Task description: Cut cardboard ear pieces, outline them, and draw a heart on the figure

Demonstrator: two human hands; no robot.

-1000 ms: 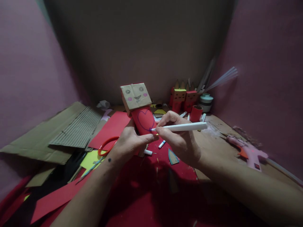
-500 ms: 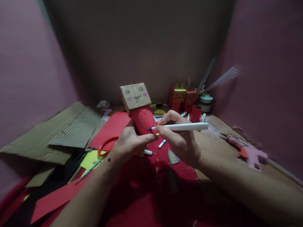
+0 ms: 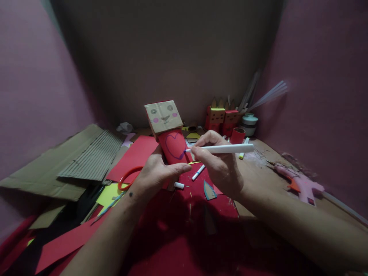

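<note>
- My left hand (image 3: pixel 155 174) is wrapped around the lower end of the paper figure (image 3: pixel 172 143), thumb laid across its front and the other fingers curled behind; the figure is held up off the table, tilted to my left.
- The figure has a red tube body with a purple heart outline drawn on it and a brown box head (image 3: pixel 163 116) with eyes, pink cheeks and a mouth.
- My right hand (image 3: pixel 220 168) pinches a white marker (image 3: pixel 221 148) between thumb and forefinger, the barrel lying nearly level and pointing left.
- The marker tip touches the heart's right edge on the red body.
- Red-handled scissors (image 3: pixel 128 178) lie just left of my left hand.
- A marker cap (image 3: pixel 179 185) and a loose marker (image 3: pixel 198 172) rest on the red paper (image 3: pixel 201 230) below my hands.
- Two finished box figures (image 3: pixel 222 119) and a red tube (image 3: pixel 237 135) stand at the back wall.
- A pink glue gun (image 3: pixel 300 186) lies well to the right; corrugated cardboard (image 3: pixel 92 155) lies at far left.
</note>
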